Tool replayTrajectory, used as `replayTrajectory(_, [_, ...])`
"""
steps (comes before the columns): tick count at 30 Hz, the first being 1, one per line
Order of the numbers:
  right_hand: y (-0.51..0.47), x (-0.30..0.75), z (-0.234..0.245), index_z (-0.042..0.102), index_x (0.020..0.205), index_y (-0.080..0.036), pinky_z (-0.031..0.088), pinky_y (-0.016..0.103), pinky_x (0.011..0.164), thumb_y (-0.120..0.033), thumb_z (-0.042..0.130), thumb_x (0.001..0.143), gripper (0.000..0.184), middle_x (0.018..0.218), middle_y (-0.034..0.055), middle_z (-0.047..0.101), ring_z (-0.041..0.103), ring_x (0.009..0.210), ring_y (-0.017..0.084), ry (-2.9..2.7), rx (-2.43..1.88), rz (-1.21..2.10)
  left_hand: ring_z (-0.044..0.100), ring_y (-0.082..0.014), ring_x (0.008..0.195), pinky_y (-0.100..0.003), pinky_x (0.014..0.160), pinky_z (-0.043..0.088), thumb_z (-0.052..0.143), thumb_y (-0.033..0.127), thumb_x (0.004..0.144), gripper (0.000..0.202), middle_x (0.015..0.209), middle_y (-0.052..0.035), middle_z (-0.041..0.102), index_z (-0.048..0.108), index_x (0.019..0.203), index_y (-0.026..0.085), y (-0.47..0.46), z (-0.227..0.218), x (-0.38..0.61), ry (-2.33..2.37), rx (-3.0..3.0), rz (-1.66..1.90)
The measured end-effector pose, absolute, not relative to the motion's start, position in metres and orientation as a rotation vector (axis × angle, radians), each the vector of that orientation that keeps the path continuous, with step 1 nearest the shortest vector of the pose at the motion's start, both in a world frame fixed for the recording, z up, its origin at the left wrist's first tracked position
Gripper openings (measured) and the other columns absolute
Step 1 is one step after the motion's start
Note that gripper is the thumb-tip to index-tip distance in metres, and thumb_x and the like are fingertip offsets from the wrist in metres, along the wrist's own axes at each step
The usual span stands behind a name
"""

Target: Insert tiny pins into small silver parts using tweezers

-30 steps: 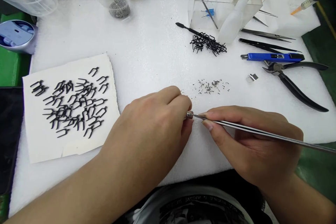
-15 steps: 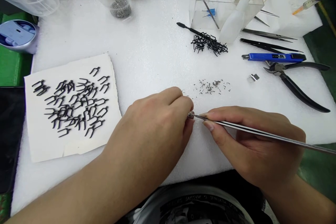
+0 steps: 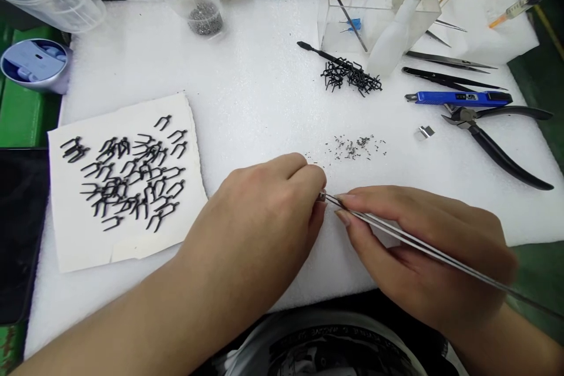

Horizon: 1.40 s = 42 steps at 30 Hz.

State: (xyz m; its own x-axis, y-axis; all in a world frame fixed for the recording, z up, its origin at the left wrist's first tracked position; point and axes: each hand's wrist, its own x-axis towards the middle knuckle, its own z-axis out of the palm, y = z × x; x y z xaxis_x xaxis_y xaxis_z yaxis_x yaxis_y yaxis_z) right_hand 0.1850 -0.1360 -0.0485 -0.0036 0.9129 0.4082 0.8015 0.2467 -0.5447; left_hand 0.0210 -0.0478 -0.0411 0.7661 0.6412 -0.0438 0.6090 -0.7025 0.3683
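Silvery tweezers (image 3: pixel 434 252) are gripped pen-fashion in your right hand (image 3: pixel 445 279), likely for fine control. Your left hand (image 3: pixel 259 205) pinches the small metal part (image 3: pixel 322 195) at their tips, presumably steadying it, just nearer you than the scattered dark bits (image 3: pixel 358 147).

Left forearm (image 3: pixel 145 305): bare, we slant it inward and forward.
Left hand (image 3: pixel 264 211): we turn its back upward, fingers curled under, thumb below the index finger.
Right hand (image 3: pixel 427 252): we pinch, thumb and index finger pointing leftward.
Right forearm (image 3: pixel 520 335): bare, angled in.
Our hands: near, apart.
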Motion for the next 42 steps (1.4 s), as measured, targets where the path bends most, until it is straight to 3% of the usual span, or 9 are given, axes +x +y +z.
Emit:
replayTrajectory(6, [-0.134, 0.185, -0.046, 0.065, 0.088, -0.02, 0.057, 0.023, 0.065, -0.01, 0.066, 0.082, 0.011, 0.09, -0.0019, 0.074, 0.07, 0.075, 0.013, -1.871, -1.643, 0.229, 0.051, -0.0154, 0.056, -0.032, 0.052, 0.036, 0.055, 0.023, 0.085, 0.012, 0.063, 0.0033, 0.059, 0.067, 0.082, 0.023, -0.045, -0.041, 0.021, 1.02, 2.449, 0.096])
replayTrajectory(11, [-0.138, 0.183, -0.046, 0.064, 0.095, -0.02, 0.055, 0.021, 0.081, -0.007, 0.064, 0.081, 0.018, 0.094, -0.0026, 0.073, 0.07, 0.082, 0.011, -1.854, -1.596, 0.254, 0.059, -0.0105, 0.063, -0.024, 0.057, 0.043, 0.058, 0.03, 0.084, 0.013, 0.07, 0.0076, 0.067, 0.07, 0.09, 0.028, -0.039, -0.034, 0.022, 1.095, 2.161, 0.028])
replayTrajectory(16, [-0.137, 0.183, -0.05, 0.064, 0.095, -0.018, 0.055, 0.022, 0.081, -0.007, 0.065, 0.082, 0.017, 0.095, -0.0021, 0.073, 0.069, 0.085, 0.01, -1.864, -1.576, 0.243, 0.057, -0.0067, 0.058, -0.018, 0.049, 0.041, 0.058, 0.035, 0.085, 0.014, 0.071, 0.0076, 0.066, 0.071, 0.084, 0.028, -0.034, -0.033, 0.024, 1.144, 2.049, 0.001])
replayTrajectory(24, [-0.136, 0.186, -0.052, 0.065, 0.101, -0.015, 0.055, 0.019, 0.087, -0.006, 0.064, 0.083, 0.02, 0.096, 0.0006, 0.073, 0.068, 0.089, 0.009, -1.857, -1.495, 0.309, 0.059, -0.0081, 0.056, -0.017, 0.046, 0.044, 0.06, 0.034, 0.084, 0.015, 0.071, 0.0053, 0.067, 0.072, 0.082, 0.026, -0.029, -0.034, 0.026, 1.129, 1.939, -0.014])
replayTrajectory(28, [-0.135, 0.198, -0.041, 0.067, 0.096, -0.019, 0.056, 0.018, 0.081, -0.012, 0.067, 0.083, 0.015, 0.092, -0.0019, 0.074, 0.07, 0.082, 0.009, -1.839, -1.584, 0.17, 0.056, -0.007, 0.052, -0.015, 0.043, 0.041, 0.06, 0.031, 0.082, 0.013, 0.066, 0.0062, 0.065, 0.072, 0.08, 0.027, -0.029, -0.034, 0.027, 1.146, 1.95, 0.01])
replayTrajectory(32, [-0.126, 0.218, -0.045, 0.072, 0.092, -0.022, 0.059, 0.028, 0.076, -0.017, 0.075, 0.078, 0.016, 0.089, -0.002, 0.073, 0.07, 0.079, 0.015, -1.66, -1.769, -0.024, 0.054, -0.006, 0.049, -0.014, 0.042, 0.04, 0.06, 0.032, 0.082, 0.013, 0.063, 0.0067, 0.064, 0.072, 0.08, 0.028, -0.03, -0.034, 0.025, 1.163, 1.976, 0.042])
replayTrajectory(37, [-0.117, 0.229, -0.064, 0.075, 0.092, -0.024, 0.056, 0.022, 0.06, -0.017, 0.076, 0.076, 0.017, 0.084, -0.0036, 0.073, 0.069, 0.069, 0.013, -1.47, -1.821, 0.172, 0.054, -0.0064, 0.047, -0.015, 0.04, 0.04, 0.06, 0.033, 0.082, 0.014, 0.066, 0.0063, 0.066, 0.073, 0.086, 0.028, -0.032, -0.034, 0.021, 1.182, 1.974, 0.068])
replayTrajectory(42, [-0.117, 0.228, -0.068, 0.075, 0.09, -0.023, 0.055, 0.018, 0.065, -0.015, 0.077, 0.074, 0.018, 0.082, -0.0055, 0.072, 0.068, 0.07, 0.009, -1.498, -1.816, 0.206, 0.053, -0.0069, 0.045, -0.017, 0.039, 0.04, 0.056, 0.032, 0.083, 0.019, 0.066, 0.0067, 0.064, 0.072, 0.092, 0.03, -0.034, -0.034, 0.019, 1.167, 1.982, 0.071])
